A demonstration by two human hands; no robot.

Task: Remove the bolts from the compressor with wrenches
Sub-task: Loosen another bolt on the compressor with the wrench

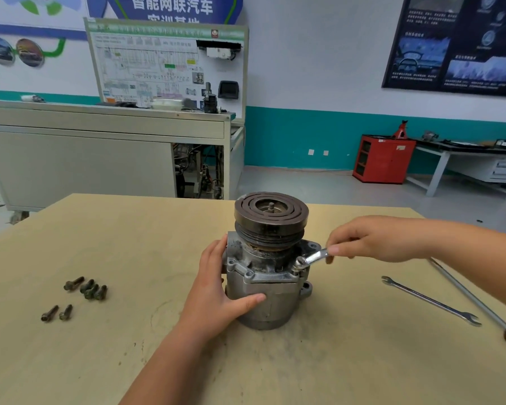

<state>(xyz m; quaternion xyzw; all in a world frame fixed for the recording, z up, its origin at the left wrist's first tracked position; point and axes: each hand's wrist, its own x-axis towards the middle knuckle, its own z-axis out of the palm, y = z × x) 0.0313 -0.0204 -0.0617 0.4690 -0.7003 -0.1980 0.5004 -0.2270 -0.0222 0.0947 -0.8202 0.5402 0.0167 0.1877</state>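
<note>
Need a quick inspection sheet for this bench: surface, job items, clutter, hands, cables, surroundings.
surface: tan table, scuffed and stained near the front.
job's things: compressor upright, pulley on top; wrench seated on a bolt at its right flange; six loose bolts lying to the left.
clutter: spare wrench and red-handled screwdriver lying on the right.
grippers: left hand grips the compressor body; right hand pinches the wrench handle.
cables: none on the table; wiring in the open bay of the grey bench.
surroundings: red cabinet, wall posters.
</note>
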